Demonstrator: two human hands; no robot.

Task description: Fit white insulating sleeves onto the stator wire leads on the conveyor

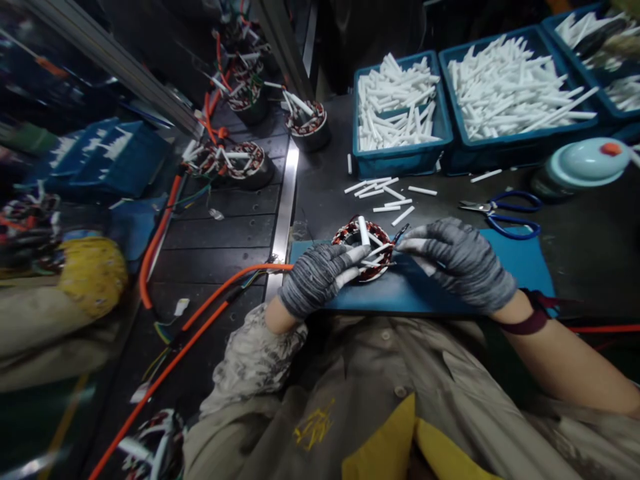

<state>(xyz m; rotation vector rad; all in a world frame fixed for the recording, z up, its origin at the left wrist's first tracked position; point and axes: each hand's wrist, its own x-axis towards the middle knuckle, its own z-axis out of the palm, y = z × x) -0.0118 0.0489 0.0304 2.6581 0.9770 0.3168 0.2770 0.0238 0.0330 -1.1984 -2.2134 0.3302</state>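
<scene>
**A:** Where is the stator (369, 248) sitting?

**B:** It is lying flat on the blue mat (505, 263), bore facing up, right in front of the person's chest. It is sitting between the two gloved hands, and both are touching it.

**A:** Which hand is closer in?

**B:** The left hand (320, 277). It is coming in from the near-left, fingers curled over that side of the ring and gripping it. The right hand (457, 263) is reaching in from the right with its fingers stretched out long, and only the tips are meeting the right rim.

**A:** Is that hand holding anything?

**B:** The fingertips are pressing together at the rim. What they are pinching is too small to tell.

**A:** Any long axis to go by?

**B:** One white sleeve (363, 231) is sticking up from the far side of the winding. Others are lying across the top, running left to right towards the right fingertips.

**A:** And farther out?

**B:** Loose sleeves (383, 193) are lying just beyond the mat, with scissors (503, 215) to the right of them. Blue bins (400, 160) of sleeves are standing behind, and more stators (245, 163) are resting on the belt to the left.
</scene>
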